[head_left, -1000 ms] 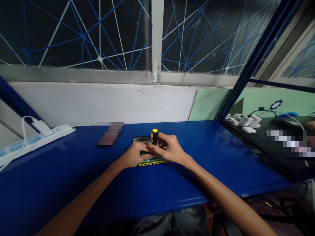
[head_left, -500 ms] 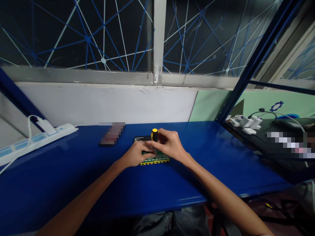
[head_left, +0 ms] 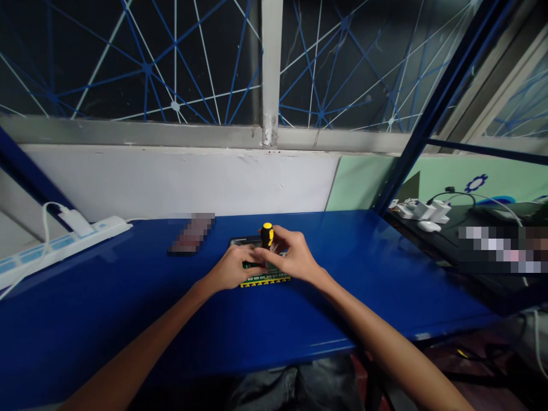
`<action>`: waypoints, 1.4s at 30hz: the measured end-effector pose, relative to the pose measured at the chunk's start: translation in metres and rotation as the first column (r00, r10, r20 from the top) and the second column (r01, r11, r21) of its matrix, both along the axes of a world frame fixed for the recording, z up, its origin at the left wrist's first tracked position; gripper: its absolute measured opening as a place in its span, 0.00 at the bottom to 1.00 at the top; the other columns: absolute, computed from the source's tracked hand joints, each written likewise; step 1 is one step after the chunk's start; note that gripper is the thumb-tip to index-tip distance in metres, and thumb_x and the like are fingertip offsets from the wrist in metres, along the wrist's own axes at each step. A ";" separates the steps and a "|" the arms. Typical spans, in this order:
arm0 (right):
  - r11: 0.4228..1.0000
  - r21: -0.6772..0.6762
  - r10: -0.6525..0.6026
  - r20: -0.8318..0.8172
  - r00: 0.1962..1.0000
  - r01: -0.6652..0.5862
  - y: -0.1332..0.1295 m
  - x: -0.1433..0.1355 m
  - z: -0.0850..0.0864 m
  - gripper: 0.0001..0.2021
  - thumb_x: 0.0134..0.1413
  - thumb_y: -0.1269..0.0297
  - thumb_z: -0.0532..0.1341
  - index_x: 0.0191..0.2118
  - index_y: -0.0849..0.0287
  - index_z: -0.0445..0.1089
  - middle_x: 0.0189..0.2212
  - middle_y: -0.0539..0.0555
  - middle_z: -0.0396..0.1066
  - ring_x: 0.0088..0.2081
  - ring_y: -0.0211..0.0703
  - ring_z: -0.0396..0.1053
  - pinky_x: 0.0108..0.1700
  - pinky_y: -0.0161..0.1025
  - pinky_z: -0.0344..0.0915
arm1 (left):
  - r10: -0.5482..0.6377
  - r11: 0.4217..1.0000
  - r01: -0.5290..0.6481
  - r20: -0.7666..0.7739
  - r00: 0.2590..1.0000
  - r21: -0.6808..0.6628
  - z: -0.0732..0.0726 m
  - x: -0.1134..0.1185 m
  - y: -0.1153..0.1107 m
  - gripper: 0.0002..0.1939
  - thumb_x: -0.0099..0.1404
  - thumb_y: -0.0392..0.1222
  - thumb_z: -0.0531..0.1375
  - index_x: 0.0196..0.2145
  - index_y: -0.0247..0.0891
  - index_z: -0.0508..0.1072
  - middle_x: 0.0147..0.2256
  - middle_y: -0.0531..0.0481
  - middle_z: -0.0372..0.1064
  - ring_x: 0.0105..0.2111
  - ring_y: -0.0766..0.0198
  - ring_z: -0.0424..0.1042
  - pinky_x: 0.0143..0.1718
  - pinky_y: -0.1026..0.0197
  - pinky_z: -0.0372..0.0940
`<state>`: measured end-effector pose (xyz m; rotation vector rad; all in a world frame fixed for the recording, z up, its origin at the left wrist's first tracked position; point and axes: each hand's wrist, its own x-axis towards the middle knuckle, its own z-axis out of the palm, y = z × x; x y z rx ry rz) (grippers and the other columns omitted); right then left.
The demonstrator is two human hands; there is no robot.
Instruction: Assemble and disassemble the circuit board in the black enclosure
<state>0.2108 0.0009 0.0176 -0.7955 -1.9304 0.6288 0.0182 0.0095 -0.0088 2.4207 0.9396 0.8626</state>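
A black and yellow screwdriver [head_left: 267, 235] stands almost upright over a green circuit board [head_left: 274, 278] edged in yellow with a row of small white parts. My right hand [head_left: 293, 251] grips its handle from the right. From the left, my left hand [head_left: 237, 267] reaches over the board, its thumb and fingers drawn together close to the screwdriver's shaft. What those fingertips pinch, if anything, is hidden. The tip of the shaft is also covered by my hands. Just behind the board lies a flat black object [head_left: 240, 241], partly covered.
The blue table [head_left: 192, 337] carries a white power strip [head_left: 100, 228] with a plugged-in charger at the left. A blurred-out dark flat item [head_left: 188, 240] lies left of the board. On a black table at the right are white adapters [head_left: 432, 211] and cables.
The view has shifted slightly. My right hand has turned a little on the screwdriver, and the yellow marking on the handle now faces another way. My left hand stays by the shaft.
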 end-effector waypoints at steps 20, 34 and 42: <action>0.999 -0.043 -0.007 -0.008 1.000 0.007 0.003 0.001 -0.005 0.16 0.52 0.53 0.64 0.42 0.59 0.70 0.25 0.48 0.66 0.24 0.34 0.59 0.27 0.35 0.60 | 0.009 0.998 -0.005 0.066 0.998 -0.062 0.001 0.003 0.000 0.07 0.58 0.41 0.66 0.34 0.36 0.80 0.36 0.46 0.78 0.37 0.58 0.76 0.42 0.58 0.67; 0.997 -0.070 -0.017 -0.004 1.000 0.017 0.005 -0.001 -0.009 0.18 0.52 0.51 0.63 0.43 0.60 0.70 0.24 0.48 0.65 0.24 0.35 0.58 0.27 0.35 0.57 | -0.010 0.998 0.014 0.076 0.997 -0.054 0.004 0.003 -0.002 0.07 0.59 0.41 0.65 0.34 0.35 0.80 0.35 0.46 0.78 0.36 0.58 0.76 0.41 0.58 0.67; 0.998 -0.062 -0.003 0.006 1.000 0.004 0.004 -0.001 -0.011 0.14 0.55 0.55 0.62 0.42 0.60 0.69 0.22 0.46 0.62 0.23 0.34 0.58 0.27 0.35 0.57 | -0.023 1.000 0.023 0.072 0.997 -0.002 0.004 0.005 -0.004 0.07 0.61 0.40 0.63 0.31 0.35 0.80 0.33 0.47 0.78 0.34 0.60 0.75 0.39 0.59 0.67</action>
